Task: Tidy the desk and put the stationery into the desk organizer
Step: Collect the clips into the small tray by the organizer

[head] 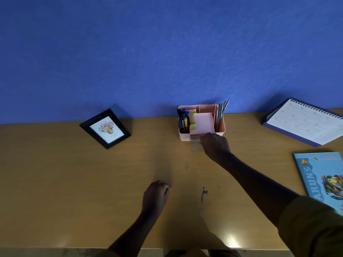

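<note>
A pink desk organizer (220,129) stands against the blue wall, holding pens, sticky notes and pencils. Its small clear drawer (195,147) is pulled out at the front. My right hand (216,145) hovers at the drawer's right edge with the fingers bunched and pointing down; whatever is under them is hidden. A metal paper clip (187,166) lies on the desk (74,182) in front of the drawer. My left hand (156,196) rests on the desk nearer me, its curled fingertips pinching a tiny pale thing that looks like another paper clip.
A black photo frame (105,128) leans at the back left. A spiral desk calendar (304,123) stands at the back right, with a blue book (323,180) in front of it. A blue ink mark (203,194) stains the desk near the middle.
</note>
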Demonstrator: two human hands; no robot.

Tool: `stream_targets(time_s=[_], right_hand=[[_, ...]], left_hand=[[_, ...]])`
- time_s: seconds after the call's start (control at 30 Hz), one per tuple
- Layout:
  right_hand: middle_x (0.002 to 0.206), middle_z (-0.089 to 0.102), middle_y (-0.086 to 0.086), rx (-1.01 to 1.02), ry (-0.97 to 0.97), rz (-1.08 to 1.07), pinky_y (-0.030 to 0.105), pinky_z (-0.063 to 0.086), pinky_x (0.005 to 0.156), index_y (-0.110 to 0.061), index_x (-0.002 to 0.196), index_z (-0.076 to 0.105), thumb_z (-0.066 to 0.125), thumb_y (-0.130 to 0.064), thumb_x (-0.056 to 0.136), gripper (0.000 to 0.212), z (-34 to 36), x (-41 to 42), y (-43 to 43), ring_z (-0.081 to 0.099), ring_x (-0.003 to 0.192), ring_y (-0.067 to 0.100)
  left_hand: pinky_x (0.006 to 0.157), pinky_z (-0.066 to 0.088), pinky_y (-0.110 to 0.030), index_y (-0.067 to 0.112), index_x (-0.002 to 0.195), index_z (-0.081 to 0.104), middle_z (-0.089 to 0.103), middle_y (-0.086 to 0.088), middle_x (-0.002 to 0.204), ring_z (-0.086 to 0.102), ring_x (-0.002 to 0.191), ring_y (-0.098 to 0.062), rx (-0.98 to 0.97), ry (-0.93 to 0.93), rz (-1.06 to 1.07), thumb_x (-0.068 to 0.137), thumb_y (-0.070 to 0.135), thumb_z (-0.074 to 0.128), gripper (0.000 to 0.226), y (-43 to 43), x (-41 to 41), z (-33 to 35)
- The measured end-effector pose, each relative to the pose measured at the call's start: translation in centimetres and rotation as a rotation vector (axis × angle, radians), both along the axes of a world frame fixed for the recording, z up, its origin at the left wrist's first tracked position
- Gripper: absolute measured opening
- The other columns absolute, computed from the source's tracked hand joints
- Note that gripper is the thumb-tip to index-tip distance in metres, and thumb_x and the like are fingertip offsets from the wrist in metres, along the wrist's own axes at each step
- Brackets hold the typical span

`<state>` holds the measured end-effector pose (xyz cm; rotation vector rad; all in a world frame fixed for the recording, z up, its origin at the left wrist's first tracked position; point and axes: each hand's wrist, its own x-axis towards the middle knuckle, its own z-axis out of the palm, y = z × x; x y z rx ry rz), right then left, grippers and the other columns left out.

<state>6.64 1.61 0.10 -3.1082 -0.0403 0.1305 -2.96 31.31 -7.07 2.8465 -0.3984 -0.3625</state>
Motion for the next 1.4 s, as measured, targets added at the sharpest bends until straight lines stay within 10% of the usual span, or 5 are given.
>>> stream_targets(time_s=[0.4, 0.6, 0.8, 1.07, 1.4], right_hand=[[0.106, 0.079, 0.007, 0.069, -0.107, -0.064, 0.042, 0.068, 0.071, -0.012, 0.109, 0.076, 0.075, -0.03, 0.099, 0.02, -0.1, -0.8, -0.1, 0.08, 0.087, 0.024], [0.086, 0.07, -0.002, 0.2, -0.102, -0.092, 0.026, 0.058, 0.055, -0.02, 0.088, 0.069, 0.057, -0.024, 0.107, 0.023, -0.3, -3.8, 0.5, 0.063, 0.064, 0.007], [0.104, 0.073, -0.002, 0.267, -0.117, -0.075, 0.031, 0.063, 0.064, -0.02, 0.103, 0.074, 0.066, -0.028, 0.103, 0.011, -0.9, -7.8, 2.2, 0.072, 0.089, 0.013], [0.099, 0.071, -0.006, 0.322, -0.029, -0.046, 0.027, 0.059, 0.058, -0.023, 0.1, 0.075, 0.061, -0.029, 0.105, 0.016, -2.3, -10.5, 3.8, 0.067, 0.075, 0.008], [0.123, 0.073, -0.008, 0.432, 0.108, 0.049, 0.031, 0.061, 0.078, -0.027, 0.131, 0.071, 0.071, -0.03, 0.101, 0.03, -2.6, -11.4, 5.9, 0.073, 0.105, 0.013]], left_hand=[[0.06, 0.054, -0.032, 0.021, 0.091, 0.076, 0.069, 0.001, 0.095, 0.067, 0.09, -0.019, 0.162, 0.143, -0.081, 0.093, 0.021, 0.074, 0.003, -1.5, -0.8, 0.2], [0.039, 0.051, -0.03, 0.014, 0.068, 0.074, 0.067, -0.003, 0.071, 0.068, 0.065, -0.022, 0.211, 0.064, -0.129, 0.05, 0.01, 0.103, 0.035, -1.5, -0.7, -1.2], [0.046, 0.056, -0.033, 0.013, 0.081, 0.078, 0.073, -0.004, 0.083, 0.072, 0.078, -0.023, 0.259, 0.116, -0.163, 0.059, 0.015, 0.102, 0.032, -1.3, -0.5, -1.5], [0.035, 0.05, -0.032, 0.006, 0.065, 0.071, 0.064, -0.011, 0.066, 0.066, 0.058, -0.028, 0.245, 0.078, -0.165, 0.04, 0.0, 0.102, 0.04, -2.2, 0.1, -0.8], [0.078, 0.055, -0.036, 0.018, 0.115, 0.067, 0.068, -0.001, 0.112, 0.067, 0.102, -0.02, 0.018, 0.15, -0.057, 0.101, 0.025, 0.058, 0.018, -4.3, 1.0, 1.5]])
